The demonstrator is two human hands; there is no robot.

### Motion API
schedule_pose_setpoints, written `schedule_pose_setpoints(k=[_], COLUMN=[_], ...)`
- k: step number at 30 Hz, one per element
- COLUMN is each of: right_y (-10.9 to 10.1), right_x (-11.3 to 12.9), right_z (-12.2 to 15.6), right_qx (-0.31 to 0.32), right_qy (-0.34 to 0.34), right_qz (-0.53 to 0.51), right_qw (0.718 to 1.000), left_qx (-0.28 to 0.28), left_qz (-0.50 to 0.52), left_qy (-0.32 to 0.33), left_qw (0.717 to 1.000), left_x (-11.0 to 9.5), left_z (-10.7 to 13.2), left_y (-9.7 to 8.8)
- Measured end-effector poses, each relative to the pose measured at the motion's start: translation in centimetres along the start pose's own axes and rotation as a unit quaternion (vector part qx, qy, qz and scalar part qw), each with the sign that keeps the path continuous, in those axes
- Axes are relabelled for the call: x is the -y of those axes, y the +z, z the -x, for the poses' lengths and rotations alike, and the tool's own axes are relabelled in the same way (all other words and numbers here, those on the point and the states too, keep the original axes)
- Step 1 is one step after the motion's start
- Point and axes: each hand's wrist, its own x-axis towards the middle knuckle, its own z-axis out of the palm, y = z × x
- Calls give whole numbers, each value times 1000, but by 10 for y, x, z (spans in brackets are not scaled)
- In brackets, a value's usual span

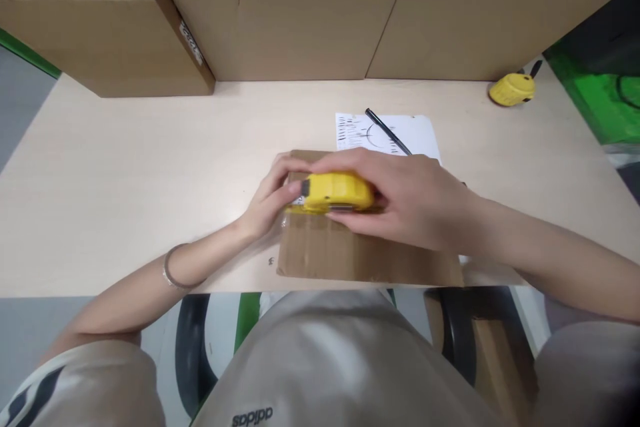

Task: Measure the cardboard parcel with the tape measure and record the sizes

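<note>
a small cardboard box (370,257) lies flat on the pale table (125,180), close to the edge on the person's side. a yellow tape measure (341,190) is over the left half of the box, lying lengthwise along it, its black end facing the box's left edge. the right hand (415,200) comes in across the right side of the box and is clamped on the tape measure, thumb along the near side and fingers over the far side. the left hand (273,197) is at the box's left end, fingers over the far left corner and thumb reaching in to the tape measure's black end; whether it pinches the box, the tape measure or both, i can't tell. a short yellow strip shows below that thumb, too blurred to read. a bracelet (173,267) circles the left wrist, to the left of the box.

just beyond the box is a marked sheet of paper (420,130) with a black pen (387,131) slanting across it. a second tape measure (513,89), also yellow, sits well beyond the box to the right. large cartons (300,13) stand farther behind the box, and a lower carton (100,40) with a white label (191,43) stands far left of it.
</note>
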Motion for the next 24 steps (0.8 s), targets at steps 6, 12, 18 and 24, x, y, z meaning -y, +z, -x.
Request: schedule_pose_setpoints(k=[6, 12, 18, 24], right_y=[-34, -36, -26, -51], right_x=[-39, -68, -64, -39], right_z=[81, 144, 150, 115], right_qx=[-170, -250, -238, -173], right_qy=[99, 177, 181, 134], right_qz=[15, 36, 18, 96], right_qw=[980, 951, 954, 971], left_qx=[23, 20, 10, 10], left_qz=[-35, -33, -24, -39], left_qy=[35, 61, 41, 41], left_qw=[999, 997, 999, 998], left_x=[2, 1, -2, -2], left_z=[-1, -6, -3, -2], left_y=[-5, -5, -3, -6])
